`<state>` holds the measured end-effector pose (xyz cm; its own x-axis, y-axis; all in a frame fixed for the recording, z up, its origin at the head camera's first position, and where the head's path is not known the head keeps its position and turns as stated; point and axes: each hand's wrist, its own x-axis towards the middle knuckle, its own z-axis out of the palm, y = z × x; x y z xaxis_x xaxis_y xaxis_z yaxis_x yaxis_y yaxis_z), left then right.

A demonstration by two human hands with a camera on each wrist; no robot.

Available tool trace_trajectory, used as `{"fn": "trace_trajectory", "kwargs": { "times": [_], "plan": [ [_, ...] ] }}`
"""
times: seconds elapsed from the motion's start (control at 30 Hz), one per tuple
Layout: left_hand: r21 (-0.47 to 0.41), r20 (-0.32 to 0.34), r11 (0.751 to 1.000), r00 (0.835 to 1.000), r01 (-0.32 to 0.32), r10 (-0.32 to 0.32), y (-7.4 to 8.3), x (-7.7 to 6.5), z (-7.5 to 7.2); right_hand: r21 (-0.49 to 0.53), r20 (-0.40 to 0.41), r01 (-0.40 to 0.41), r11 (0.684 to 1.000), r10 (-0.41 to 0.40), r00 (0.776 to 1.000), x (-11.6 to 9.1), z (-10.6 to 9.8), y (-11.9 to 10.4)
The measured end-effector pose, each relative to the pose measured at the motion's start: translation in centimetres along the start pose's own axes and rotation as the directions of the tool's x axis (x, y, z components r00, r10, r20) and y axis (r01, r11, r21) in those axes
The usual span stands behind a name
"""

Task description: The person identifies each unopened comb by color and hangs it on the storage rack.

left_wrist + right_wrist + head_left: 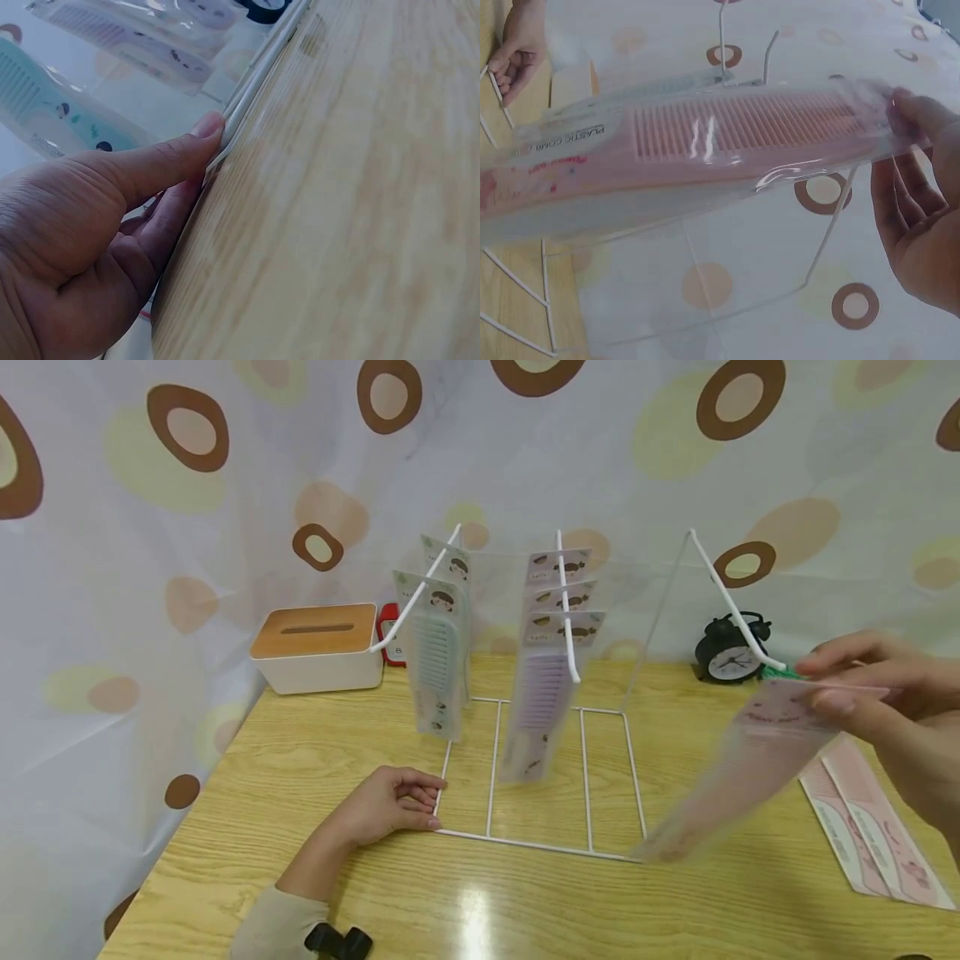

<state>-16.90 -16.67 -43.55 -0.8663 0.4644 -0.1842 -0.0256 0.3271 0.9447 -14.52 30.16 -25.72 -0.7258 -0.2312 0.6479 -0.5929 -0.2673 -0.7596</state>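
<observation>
My left hand [393, 806] holds the near left corner of a white wire display rack [540, 846], thumb on the wire in the left wrist view. At the right, my right hand [892, 710] pinches the top of a packaged pink comb [742, 127], which slants down to the left. Its header is just below the tip of the rack's right hook [727, 593], which carries no comb. Packaged green combs [435, 656] hang from the left hook, several packaged purple combs [543, 693] from the middle one.
Two more packaged pink combs [885, 835] lie on the wooden table [525, 910] at the right. At the back stand a tissue box [318, 668] with a wooden lid, a red clock [392, 647] and a black alarm clock [731, 656]. A patterned curtain [465, 468] hangs behind.
</observation>
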Motion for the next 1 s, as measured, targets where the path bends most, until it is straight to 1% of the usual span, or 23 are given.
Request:
{"fn": "trace_trajectory", "kwargs": {
  "times": [0.07,0.13,0.27,0.37,0.53,0.6,0.63,0.67,0.7,0.73,0.8,0.83,0.87,0.93,1.0],
  "plan": [
    [-0.004,0.0,1.0,1.0,0.003,-0.003,-0.1,0.0,0.0,-0.047,-0.067,-0.009,0.999,0.006,0.998,0.5,0.6,-0.1],
    [-0.008,0.001,1.0,1.0,0.005,-0.005,-0.1,0.0,0.0,-0.061,-0.104,-0.013,0.998,0.006,0.995,0.9,0.9,-0.1],
    [-0.01,0.005,1.0,1.0,0.009,-0.009,-0.1,0.0,0.1,0.01,-0.071,0.003,1.0,-0.003,0.997,1.4,1.6,0.0],
    [0.002,0.006,1.0,1.0,0.008,-0.008,0.0,0.0,0.1,0.031,-0.08,-0.009,0.999,0.011,0.997,1.6,2.0,0.1],
    [0.005,0.002,1.0,1.0,0.012,-0.012,0.1,-0.1,0.0,0.004,-0.105,-0.097,0.995,0.097,0.99,2.3,1.9,0.5],
    [0.004,0.001,1.0,1.0,0.01,-0.01,0.1,-0.1,0.0,-0.059,-0.127,-0.141,0.988,0.133,0.983,2.8,1.7,0.6],
    [0.005,0.002,1.0,1.0,0.008,-0.008,0.1,-0.1,0.0,-0.109,-0.154,-0.169,0.98,0.152,0.976,3.0,1.6,0.7],
    [0.007,0.002,1.0,1.0,0.006,-0.006,0.1,-0.1,0.0,-0.188,-0.182,-0.202,0.961,0.168,0.969,3.3,1.5,0.7],
    [0.01,0.002,1.0,1.0,0.003,-0.003,0.2,-0.1,0.1,-0.264,-0.202,-0.231,0.936,0.18,0.963,3.4,1.4,0.7],
    [0.013,0.002,1.0,1.0,0.002,-0.002,0.2,-0.1,0.1,-0.343,-0.217,-0.254,0.904,0.187,0.958,3.7,1.2,0.7],
    [0.019,0.0,1.0,1.0,0.001,-0.001,0.2,-0.1,0.1,-0.478,-0.243,-0.306,0.823,0.211,0.947,4.1,0.9,0.8],
    [0.022,-0.001,1.0,1.0,0.0,0.0,0.2,-0.1,0.1,-0.535,-0.252,-0.331,0.777,0.227,0.941,4.3,0.7,0.9],
    [0.024,-0.003,1.0,1.0,-0.001,0.001,0.3,-0.1,0.1,-0.574,-0.256,-0.345,0.743,0.238,0.937,4.6,0.5,1.1],
    [0.025,-0.006,1.0,1.0,0.0,0.001,0.3,-0.1,0.1,-0.591,-0.276,-0.38,0.711,0.265,0.924,5.2,0.1,1.5],
    [0.022,-0.006,1.0,1.0,0.0,0.0,0.3,-0.1,0.0,-0.585,-0.304,-0.418,0.695,0.29,0.907,5.9,-0.4,2.0]
  ]
}}
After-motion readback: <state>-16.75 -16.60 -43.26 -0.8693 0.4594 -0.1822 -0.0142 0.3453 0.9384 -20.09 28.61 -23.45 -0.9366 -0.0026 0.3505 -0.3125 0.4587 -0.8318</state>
